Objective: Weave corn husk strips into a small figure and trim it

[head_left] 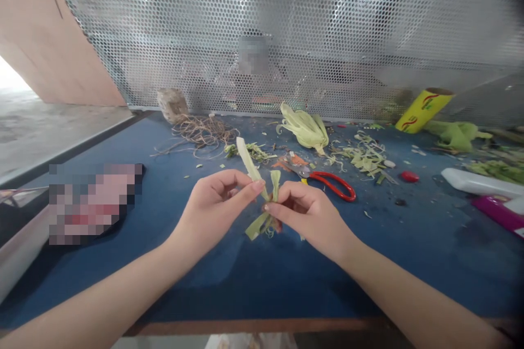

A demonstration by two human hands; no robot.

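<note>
Just nearer the person than the red-handled scissors (333, 184), the left hand (213, 204) and right hand (305, 210) both pinched a bundle of corn-husk strips (249, 163), seemingly mid-knot; pulling it snug would demand gentle, steady fingertips.

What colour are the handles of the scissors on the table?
Red. The scissors show best in the head view.
</note>
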